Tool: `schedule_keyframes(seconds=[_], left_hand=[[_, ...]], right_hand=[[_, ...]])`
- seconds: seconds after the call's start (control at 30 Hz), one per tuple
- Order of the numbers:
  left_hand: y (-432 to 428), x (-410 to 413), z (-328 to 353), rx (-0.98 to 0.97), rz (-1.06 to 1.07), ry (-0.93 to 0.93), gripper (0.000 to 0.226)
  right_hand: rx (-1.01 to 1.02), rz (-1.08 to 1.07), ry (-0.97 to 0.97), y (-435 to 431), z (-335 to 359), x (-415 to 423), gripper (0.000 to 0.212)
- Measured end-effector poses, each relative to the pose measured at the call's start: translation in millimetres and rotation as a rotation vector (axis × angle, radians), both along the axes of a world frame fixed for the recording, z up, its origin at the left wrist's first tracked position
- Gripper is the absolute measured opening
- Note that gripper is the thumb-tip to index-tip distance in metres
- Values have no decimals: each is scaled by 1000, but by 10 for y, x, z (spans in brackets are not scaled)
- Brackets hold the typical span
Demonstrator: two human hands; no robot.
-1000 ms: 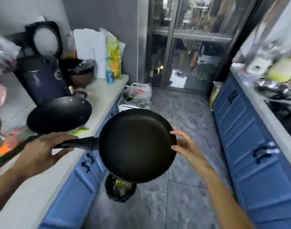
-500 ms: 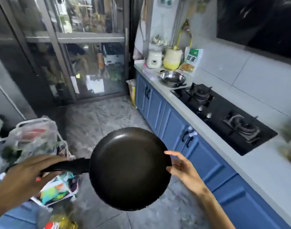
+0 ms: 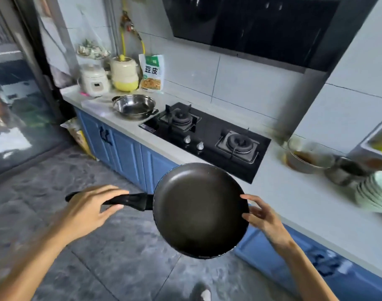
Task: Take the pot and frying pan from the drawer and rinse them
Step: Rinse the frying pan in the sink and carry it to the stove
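A black frying pan is held level in the air over the grey floor, just in front of the counter. My left hand is closed around its black handle on the left. My right hand touches the pan's right rim with spread fingers. A steel pot with two side handles sits on the white counter, left of the stove. No sink or drawer shows in this view.
A black two-burner gas stove is set in the white counter above blue cabinets. Small appliances and a food bag stand at the far left end. Bowls and stacked dishes crowd the right end.
The view has swung right from the opposite counter to the stove side. Both hands kept their hold and carried the pan along, now closer to the stove counter.
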State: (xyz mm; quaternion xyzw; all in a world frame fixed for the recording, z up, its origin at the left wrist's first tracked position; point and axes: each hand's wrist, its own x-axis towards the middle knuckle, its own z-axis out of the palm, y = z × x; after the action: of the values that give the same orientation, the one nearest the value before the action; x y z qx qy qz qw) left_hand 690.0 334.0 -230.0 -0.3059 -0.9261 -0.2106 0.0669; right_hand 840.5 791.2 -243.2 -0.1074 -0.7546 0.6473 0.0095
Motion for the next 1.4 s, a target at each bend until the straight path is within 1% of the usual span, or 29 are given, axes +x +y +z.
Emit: schedule_keyframes(seconds=[0.1, 0.23, 0.37, 0.47, 0.57, 0.7, 0.83, 1.0, 1.1, 1.4], left_hand=[[684, -505, -101, 15, -115, -17, 32], [1646, -1083, -250, 6, -219, -65, 37], [2582, -1532, -347, -16, -328, -44, 37], [3199, -1805, -443, -37, -391, -59, 36], [3754, -2062, -651, -32, -471, -48, 35], [4374, -2346, -1002, -43, -510, -94, 37], [4841, -2571, -1324, -66, -559, -153, 38], [5289, -2686, -1598, -104, -616, -176, 38], [5447, -2700, -1728, -124, -627, -205, 39], [5649, -2663, -2007, -148, -622, -190, 39]], right_hand=[[8, -126, -6, 466, -71, -31, 48], [1, -272, -24, 1147, -215, -112, 48], [-19, -396, -59, 1775, -375, -164, 46], [-8, -508, -87, 2138, -564, -215, 48], [-12, -609, -93, 2453, -756, -301, 45], [-27, -734, -99, 2766, -977, -416, 43], [-5, -785, -146, 3042, -1154, -505, 43], [33, -836, -216, 3311, -1429, -519, 45], [42, -880, -243, 3363, -1597, -493, 45], [43, -944, -287, 3436, -1906, -468, 45]])
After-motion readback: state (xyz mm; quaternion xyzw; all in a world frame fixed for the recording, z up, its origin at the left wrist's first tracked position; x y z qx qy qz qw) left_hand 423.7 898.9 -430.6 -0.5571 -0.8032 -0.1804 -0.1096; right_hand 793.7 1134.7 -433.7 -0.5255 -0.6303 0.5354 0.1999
